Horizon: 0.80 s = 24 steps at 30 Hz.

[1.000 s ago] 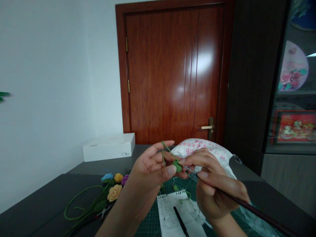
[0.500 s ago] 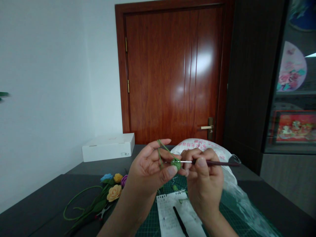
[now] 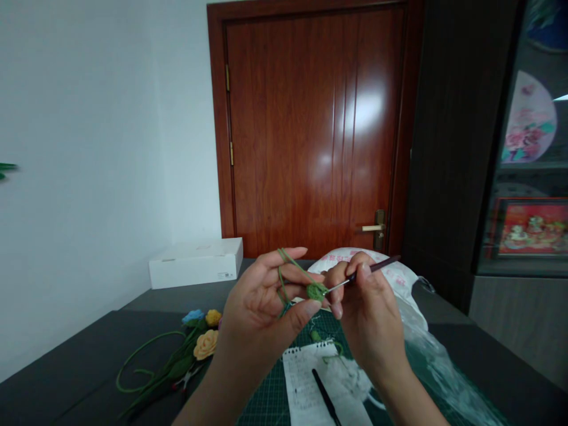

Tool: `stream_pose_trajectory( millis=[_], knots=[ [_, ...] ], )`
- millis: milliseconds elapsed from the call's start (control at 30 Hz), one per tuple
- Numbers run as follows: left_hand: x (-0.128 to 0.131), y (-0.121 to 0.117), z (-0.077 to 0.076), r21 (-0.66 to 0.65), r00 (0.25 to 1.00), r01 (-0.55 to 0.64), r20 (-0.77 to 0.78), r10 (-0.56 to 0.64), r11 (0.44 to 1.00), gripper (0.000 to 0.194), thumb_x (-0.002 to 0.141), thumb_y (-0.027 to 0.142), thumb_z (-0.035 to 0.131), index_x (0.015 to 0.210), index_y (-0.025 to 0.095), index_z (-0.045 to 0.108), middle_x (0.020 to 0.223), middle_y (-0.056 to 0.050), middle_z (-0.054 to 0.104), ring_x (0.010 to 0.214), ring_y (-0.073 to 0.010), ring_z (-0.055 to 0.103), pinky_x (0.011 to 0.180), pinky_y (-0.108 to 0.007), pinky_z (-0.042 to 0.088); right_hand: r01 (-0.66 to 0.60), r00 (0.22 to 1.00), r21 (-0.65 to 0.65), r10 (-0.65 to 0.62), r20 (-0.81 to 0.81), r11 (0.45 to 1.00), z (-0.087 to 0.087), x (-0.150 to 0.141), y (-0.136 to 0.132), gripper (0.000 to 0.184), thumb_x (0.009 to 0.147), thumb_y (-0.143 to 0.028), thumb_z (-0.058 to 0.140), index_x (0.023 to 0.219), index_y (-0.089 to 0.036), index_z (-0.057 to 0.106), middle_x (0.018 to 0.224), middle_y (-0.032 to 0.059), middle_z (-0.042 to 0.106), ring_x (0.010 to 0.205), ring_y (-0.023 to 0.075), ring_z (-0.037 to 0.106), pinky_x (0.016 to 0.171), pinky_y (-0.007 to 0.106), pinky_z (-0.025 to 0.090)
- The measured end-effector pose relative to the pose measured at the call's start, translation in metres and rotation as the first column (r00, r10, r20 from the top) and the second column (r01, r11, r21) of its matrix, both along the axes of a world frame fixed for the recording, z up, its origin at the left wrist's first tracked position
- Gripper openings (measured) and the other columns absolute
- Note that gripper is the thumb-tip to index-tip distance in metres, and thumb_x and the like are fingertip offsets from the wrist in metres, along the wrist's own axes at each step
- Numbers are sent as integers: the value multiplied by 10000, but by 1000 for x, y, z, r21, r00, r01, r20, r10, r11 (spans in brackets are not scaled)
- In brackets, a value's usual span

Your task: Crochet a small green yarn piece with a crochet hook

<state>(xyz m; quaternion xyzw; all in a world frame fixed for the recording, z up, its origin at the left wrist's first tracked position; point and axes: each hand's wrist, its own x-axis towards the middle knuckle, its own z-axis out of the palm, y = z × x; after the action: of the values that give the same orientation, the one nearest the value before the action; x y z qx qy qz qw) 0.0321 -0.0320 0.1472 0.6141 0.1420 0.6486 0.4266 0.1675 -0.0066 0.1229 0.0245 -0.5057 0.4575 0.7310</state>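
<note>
Cutting mat (image 3: pixel 265 397) apparently below both hands (image 3: pixel 257 313) (image 3: pixel 368 322)

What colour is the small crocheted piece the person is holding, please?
The small crocheted piece is green; the head view shows it best.

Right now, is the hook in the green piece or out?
In: the hook in the right hand has its metal tip sunk into the green piece.

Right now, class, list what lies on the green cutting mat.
A spiral notepad, a slim black tool and a green yarn scrap; the left hand and right hand hide part of the cutting mat.
</note>
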Motion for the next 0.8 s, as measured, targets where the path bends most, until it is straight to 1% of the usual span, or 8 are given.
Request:
stream_pose_trajectory(
  millis=[133,267,367,433,500,633,733,800],
  knots=[
    [-2,1,0,11,1000,-7,-19,7,1000,459,779,35,800,1198,159,656,941,-39,796,833,-144,755,779,-228,614,139,988,119,-145,51,983,2,6,-3,220,1070,-279,459,876,-228,549,692,-24,647,584,119,576,620,270,466],
    [-4,2,-1,29,998,-29,-48,31,999,465,780,47,808,1203,166,654,946,-42,796,843,-155,757,794,-241,615,293,947,193,-312,78,936,5,12,-8,179,1064,-255,478,902,-228,547,735,-24,656,573,117,592,621,290,492],
    [-5,3,-1,42,997,-38,-69,41,998,461,786,60,809,1207,163,653,956,-51,797,863,-167,758,809,-253,617,360,914,243,-393,102,901,7,15,-11,161,1062,-248,487,914,-230,547,716,-28,642,600,127,610,626,296,507],
    [-5,3,-1,43,996,-37,-76,40,998,456,789,65,811,1206,161,654,960,-56,797,856,-170,759,807,-256,620,373,906,256,-410,108,892,7,16,-12,156,1061,-245,491,917,-230,550,714,-25,649,607,132,619,623,298,514],
    [-6,4,-1,36,998,-6,-68,8,999,453,798,68,807,1212,165,651,962,-53,792,834,-164,759,797,-256,626,336,925,219,-365,103,916,7,14,-12,165,1060,-250,491,909,-227,553,721,-23,659,577,123,611,612,296,518],
    [-8,7,-2,22,987,153,-57,-151,988,486,825,52,780,1262,186,617,977,-41,774,819,-164,765,779,-277,641,107,990,46,-111,92,993,4,6,-8,238,1070,-268,453,849,-224,530,682,-31,653,506,104,569,544,259,489],
    [-10,10,-2,0,975,215,-51,-214,977,505,839,48,767,1288,187,583,987,-42,767,824,-174,771,784,-298,641,-5,999,-57,7,41,998,2,2,-5,243,1071,-275,452,840,-230,512,636,-37,634,553,116,586,536,232,475],
    [-10,11,-2,-17,972,229,-42,-230,973,510,836,51,774,1288,177,573,978,-42,769,810,-175,775,783,-297,635,-30,999,-68,33,37,997,2,1,-4,253,1073,-289,448,835,-230,511,631,-35,632,564,118,588,542,232,477]
  ],
)
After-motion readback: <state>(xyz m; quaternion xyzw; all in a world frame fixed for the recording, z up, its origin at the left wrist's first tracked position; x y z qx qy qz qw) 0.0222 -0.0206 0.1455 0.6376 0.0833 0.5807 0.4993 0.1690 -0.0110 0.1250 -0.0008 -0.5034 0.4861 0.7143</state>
